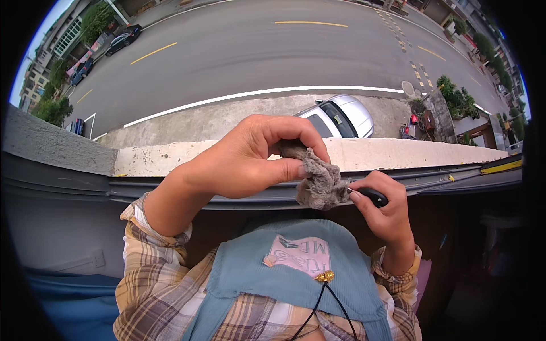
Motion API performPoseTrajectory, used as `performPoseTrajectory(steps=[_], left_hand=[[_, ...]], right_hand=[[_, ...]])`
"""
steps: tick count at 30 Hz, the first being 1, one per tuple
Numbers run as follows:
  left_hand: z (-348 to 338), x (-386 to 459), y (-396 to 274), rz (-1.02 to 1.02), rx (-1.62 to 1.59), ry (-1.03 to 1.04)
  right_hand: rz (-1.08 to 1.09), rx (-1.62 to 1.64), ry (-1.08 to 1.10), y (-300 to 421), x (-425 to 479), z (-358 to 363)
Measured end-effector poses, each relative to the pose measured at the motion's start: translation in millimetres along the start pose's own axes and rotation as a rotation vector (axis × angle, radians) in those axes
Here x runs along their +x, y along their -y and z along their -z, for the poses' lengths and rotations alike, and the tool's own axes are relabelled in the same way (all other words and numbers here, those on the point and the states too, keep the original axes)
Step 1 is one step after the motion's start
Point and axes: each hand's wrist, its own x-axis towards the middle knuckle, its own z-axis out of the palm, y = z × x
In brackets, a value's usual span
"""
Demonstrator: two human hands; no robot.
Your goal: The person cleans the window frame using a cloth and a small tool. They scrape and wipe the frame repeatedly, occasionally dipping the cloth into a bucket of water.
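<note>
My left hand [251, 157] pinches a crumpled, grimy grey cloth [322, 183] between thumb and fingers, above the window frame. My right hand [386, 213] grips the black handle [372, 195] of a small tool. A short stretch of its thin metal shaft shows by my right thumb and runs into the cloth's right edge. The tip is hidden in the folds, so the kind of tool cannot be told. Directly below both hands runs the dark metal window track [251, 202].
Beyond the track lies a pale outer sill [170, 157], with an open drop to a street [256, 51]. A silver car [347, 113] is parked below. A grey wall [55, 140] bounds the opening at left. A yellow strip [501, 167] lies along the track at right.
</note>
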Motion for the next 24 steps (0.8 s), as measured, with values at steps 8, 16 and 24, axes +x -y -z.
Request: performPoseTrajectory(steps=[8, 16, 24], left_hand=[[10, -94, -16, -0.104, 0.195, -0.435], [2, -174, 46, 0.072, 0.381, -0.591], [-29, -189, 80, 0.111, 0.420, -0.713]], right_hand=[[0.198, 0.063, 0.151, 13, 35, -76], [0.153, -0.098, 0.267, 7, 29, -106], [0.205, -0.027, 0.319, 31, 52, -111]])
